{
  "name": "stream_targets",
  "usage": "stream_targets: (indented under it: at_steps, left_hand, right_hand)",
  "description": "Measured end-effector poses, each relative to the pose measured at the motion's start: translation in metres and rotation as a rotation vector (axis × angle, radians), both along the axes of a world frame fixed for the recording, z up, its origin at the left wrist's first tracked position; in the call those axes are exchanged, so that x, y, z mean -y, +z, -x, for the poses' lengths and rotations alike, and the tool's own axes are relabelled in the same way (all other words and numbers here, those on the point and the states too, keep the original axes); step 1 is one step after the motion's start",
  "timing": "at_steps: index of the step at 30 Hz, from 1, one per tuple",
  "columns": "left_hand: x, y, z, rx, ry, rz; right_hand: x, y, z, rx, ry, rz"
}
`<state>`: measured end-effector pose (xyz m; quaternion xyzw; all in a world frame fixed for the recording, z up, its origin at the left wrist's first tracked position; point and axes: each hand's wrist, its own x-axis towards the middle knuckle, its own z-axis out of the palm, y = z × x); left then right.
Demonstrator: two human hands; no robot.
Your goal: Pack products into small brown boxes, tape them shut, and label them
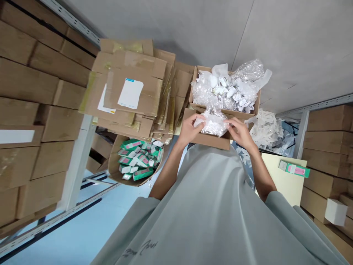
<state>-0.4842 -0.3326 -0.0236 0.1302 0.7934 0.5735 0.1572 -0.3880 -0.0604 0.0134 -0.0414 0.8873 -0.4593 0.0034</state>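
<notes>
My left hand [193,127] grips the left side of a clear plastic bag [213,124] with white contents I cannot make out. On its right side, the fingers of my right hand [238,131] are closed on the plastic as well. The bag sits at the opening of a small cardboard box [211,141] close to my body. Just beyond stands a larger open carton [258,101], filled with crumpled white paper pieces [234,94] and clear plastic wrap [249,70].
Flattened cardboard boxes [149,82] are stacked to the left. Below them is a round-edged carton [113,165] of green-and-white small boxes [142,160]. White scraps [266,129] fill a bin at right, near a green-and-pink box [294,169]. Shelves of cartons [41,92] flank both sides.
</notes>
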Motion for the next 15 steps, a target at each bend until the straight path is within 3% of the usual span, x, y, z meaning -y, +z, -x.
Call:
stream_targets:
  at_steps: [6, 10, 15]
  left_hand:
    - [0.005, -0.044, -0.009, 0.339, -0.18, 0.404]
    - [-0.018, -0.067, 0.001, 0.282, -0.154, 0.533]
    - [-0.039, -0.085, 0.012, 0.117, -0.149, 0.535]
  right_hand:
    - [0.013, -0.055, 0.008, 0.365, 0.18, -0.363]
    - [0.029, -0.077, 0.03, 0.579, 0.113, -0.563]
    - [0.044, -0.087, 0.049, 0.673, 0.035, -0.603]
